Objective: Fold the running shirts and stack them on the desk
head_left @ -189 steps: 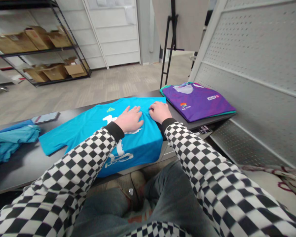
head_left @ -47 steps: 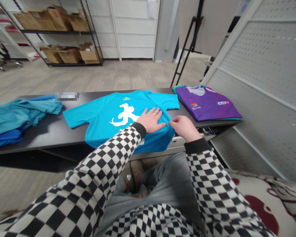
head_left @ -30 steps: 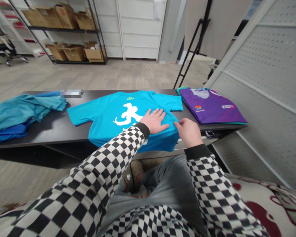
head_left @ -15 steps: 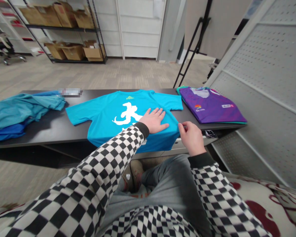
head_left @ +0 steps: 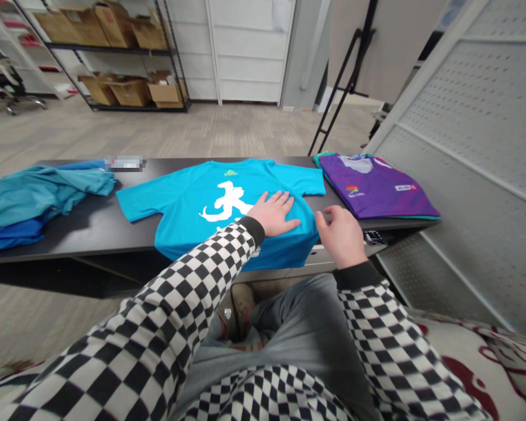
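Note:
A bright blue T-shirt [head_left: 188, 202] lies spread on the dark table, a white brush-style character on its upper side and its neckline at the far edge. Its bottom part hangs over the near edge of the table. Flat on the right half of the shirt rests my left hand [head_left: 274, 214], fingers spread. Beside the shirt's right edge is my right hand [head_left: 342, 235], with the thumb a little apart from the curled fingers and nothing visible between them.
A folded purple shirt [head_left: 377, 190] lies on a green one at the table's [head_left: 127, 237] right end. Crumpled teal and blue clothes [head_left: 39, 196] sit at the left, near a blurred small object [head_left: 125, 163]. A grey perforated panel [head_left: 473, 140] stands close on the right.
My right hand has parted its thumb and fingers at the shirt's right edge and shifted slightly up. My left hand stays in place on the shirt.

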`<state>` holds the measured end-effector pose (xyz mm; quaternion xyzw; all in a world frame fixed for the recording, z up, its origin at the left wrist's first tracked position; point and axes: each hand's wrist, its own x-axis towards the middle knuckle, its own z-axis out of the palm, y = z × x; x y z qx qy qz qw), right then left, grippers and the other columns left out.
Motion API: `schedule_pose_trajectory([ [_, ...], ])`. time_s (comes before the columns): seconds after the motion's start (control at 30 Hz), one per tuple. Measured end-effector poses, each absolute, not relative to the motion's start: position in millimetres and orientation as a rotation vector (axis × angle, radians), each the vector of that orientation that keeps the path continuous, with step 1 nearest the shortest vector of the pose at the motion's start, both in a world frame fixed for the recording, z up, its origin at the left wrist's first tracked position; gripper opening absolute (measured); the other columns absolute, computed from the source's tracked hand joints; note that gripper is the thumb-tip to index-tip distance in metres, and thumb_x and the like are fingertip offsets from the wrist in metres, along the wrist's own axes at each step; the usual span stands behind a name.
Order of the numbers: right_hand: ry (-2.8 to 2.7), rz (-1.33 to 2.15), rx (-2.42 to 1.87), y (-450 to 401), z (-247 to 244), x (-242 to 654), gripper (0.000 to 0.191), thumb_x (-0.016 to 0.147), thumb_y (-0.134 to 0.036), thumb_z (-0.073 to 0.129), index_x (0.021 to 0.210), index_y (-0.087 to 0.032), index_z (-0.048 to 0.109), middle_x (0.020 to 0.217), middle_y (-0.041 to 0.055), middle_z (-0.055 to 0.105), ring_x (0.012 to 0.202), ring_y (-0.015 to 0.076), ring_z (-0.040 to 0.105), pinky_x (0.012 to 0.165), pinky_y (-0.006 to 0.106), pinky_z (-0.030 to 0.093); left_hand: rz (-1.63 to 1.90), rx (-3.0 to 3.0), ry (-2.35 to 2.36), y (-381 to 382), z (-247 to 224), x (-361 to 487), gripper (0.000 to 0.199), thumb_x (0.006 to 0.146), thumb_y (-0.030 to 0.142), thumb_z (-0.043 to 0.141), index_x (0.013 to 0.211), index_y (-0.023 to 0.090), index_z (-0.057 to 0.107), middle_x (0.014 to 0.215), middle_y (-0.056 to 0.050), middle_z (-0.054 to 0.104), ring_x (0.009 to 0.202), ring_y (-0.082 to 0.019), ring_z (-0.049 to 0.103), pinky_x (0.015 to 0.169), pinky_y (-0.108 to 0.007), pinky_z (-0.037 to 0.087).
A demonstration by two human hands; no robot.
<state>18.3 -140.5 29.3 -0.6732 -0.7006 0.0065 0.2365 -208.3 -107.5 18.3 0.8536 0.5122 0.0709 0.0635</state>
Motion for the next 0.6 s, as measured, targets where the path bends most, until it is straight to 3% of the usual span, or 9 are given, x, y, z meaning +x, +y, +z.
schedule_pose_trajectory([
  [0.07,-2.020,-0.071,-1.699,-135.0,33.5,10.9,0.045,0.110,-0.042,0.054,0.139,-0.015,0.075,0.137,0.0233,0.075,0.125,0.0379,0.070,0.109,0.048,0.052,0.221,2.582,1.551,-107.9,17.9,-208.2,0.094,0.108,0.076,0.033,0.181,0.017,0.035,0.189,-0.014,0.025,0.177,-0.037,0.022,0.143,-0.064,0.012],
  [0.2,-2.333,0.009,-1.494,-124.7,24.1,1.5,0.052,0.114,-0.038,0.046,0.160,-0.024,0.066,0.171,0.0152,0.058,0.157,0.0361,0.053,0.125,0.056,0.044,0.244,2.584,1.550,-109.0,18.6,-208.2,0.092,0.109,0.072,0.033,0.181,0.014,0.035,0.189,-0.014,0.026,0.176,-0.036,0.023,0.143,-0.065,0.014],
  [0.37,-2.451,0.149,-1.528,-118.9,9.9,6.4,0.055,0.118,-0.040,0.037,0.165,-0.025,0.062,0.179,0.0104,0.049,0.166,0.0334,0.045,0.133,0.061,0.035,0.229,2.569,1.537,-107.5,18.5,-208.3,0.092,0.108,0.073,0.035,0.181,0.016,0.035,0.189,-0.014,0.025,0.176,-0.037,0.023,0.143,-0.065,0.013],
  [0.6,-2.498,0.086,-1.570,-116.7,14.4,11.1,0.061,0.118,-0.044,0.039,0.175,-0.027,0.049,0.184,0.0114,0.039,0.171,0.0377,0.035,0.137,0.069,0.026,0.241,2.564,1.534,-106.4,17.5,-209.5,0.086,0.110,0.064,0.034,0.181,0.013,0.035,0.189,-0.014,0.025,0.177,-0.036,0.022,0.143,-0.064,0.013],
])
